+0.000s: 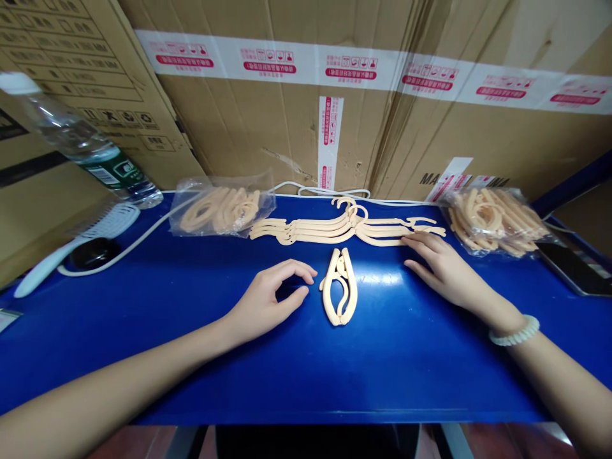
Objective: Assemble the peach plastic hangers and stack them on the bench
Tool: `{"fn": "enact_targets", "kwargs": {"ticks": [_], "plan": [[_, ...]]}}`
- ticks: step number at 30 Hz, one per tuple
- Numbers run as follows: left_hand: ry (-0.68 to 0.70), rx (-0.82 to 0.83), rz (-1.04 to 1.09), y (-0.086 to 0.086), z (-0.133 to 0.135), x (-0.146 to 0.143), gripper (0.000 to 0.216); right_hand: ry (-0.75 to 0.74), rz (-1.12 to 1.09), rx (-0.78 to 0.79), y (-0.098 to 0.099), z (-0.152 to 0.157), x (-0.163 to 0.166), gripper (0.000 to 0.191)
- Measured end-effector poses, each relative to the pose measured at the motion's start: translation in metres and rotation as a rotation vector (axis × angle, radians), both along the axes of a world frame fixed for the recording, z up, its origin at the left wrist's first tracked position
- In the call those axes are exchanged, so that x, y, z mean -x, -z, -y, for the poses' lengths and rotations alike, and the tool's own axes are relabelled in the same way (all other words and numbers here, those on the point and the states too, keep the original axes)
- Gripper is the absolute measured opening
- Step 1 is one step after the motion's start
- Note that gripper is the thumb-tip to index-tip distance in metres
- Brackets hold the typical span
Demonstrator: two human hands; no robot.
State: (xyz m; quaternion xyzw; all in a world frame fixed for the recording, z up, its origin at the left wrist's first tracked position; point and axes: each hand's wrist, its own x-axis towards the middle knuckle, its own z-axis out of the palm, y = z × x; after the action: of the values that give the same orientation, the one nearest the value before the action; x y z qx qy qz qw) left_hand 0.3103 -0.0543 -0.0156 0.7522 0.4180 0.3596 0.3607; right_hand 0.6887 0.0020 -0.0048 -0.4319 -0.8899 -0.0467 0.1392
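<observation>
A folded cream plastic hanger lies on the blue table, its two arms side by side and its hook tucked between them. Just left of it is my left hand, thumb and fingers curved with a gap between, holding nothing. Behind the folded one, several unfolded hangers lie overlapped in a row, their hooks pointing away from me. My right hand rests at the right end of that row, fingers spread and fingertips at or touching the hanger arms. I cannot tell whether they press on them.
Clear bags of folded hangers lie at left and right. A water bottle, a hairbrush, a black mouse-like object and a white cable are at left. A phone lies far right. Cardboard boxes wall the back.
</observation>
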Motion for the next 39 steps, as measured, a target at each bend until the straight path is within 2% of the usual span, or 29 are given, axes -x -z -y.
{"fn": "enact_targets", "kwargs": {"ticks": [10,18,24,27,30,33,39], "plan": [[-0.041,0.008,0.058,0.001,-0.003,0.002,0.009,-0.043,-0.182,0.012,-0.004,-0.005,-0.001,0.020],[-0.057,0.086,0.130,0.002,-0.005,0.002,0.011,0.043,-0.349,0.119,-0.017,0.004,0.003,0.021],[-0.101,0.212,0.183,0.004,-0.010,0.002,0.031,0.117,-0.428,0.006,-0.031,0.009,-0.008,0.021],[-0.137,0.273,0.302,0.008,-0.014,0.002,0.054,0.149,-0.434,-0.050,-0.036,0.013,-0.009,0.022],[-0.179,0.301,0.423,0.011,-0.016,0.002,0.073,0.088,-0.392,-0.048,-0.039,0.018,-0.001,0.020],[-0.206,0.295,0.474,0.010,-0.013,0.001,0.079,-0.015,-0.367,-0.004,-0.039,0.026,0.011,0.016],[-0.216,0.107,0.553,0.004,0.000,-0.002,0.079,-0.100,-0.335,0.077,-0.035,0.035,0.024,0.020]]}}
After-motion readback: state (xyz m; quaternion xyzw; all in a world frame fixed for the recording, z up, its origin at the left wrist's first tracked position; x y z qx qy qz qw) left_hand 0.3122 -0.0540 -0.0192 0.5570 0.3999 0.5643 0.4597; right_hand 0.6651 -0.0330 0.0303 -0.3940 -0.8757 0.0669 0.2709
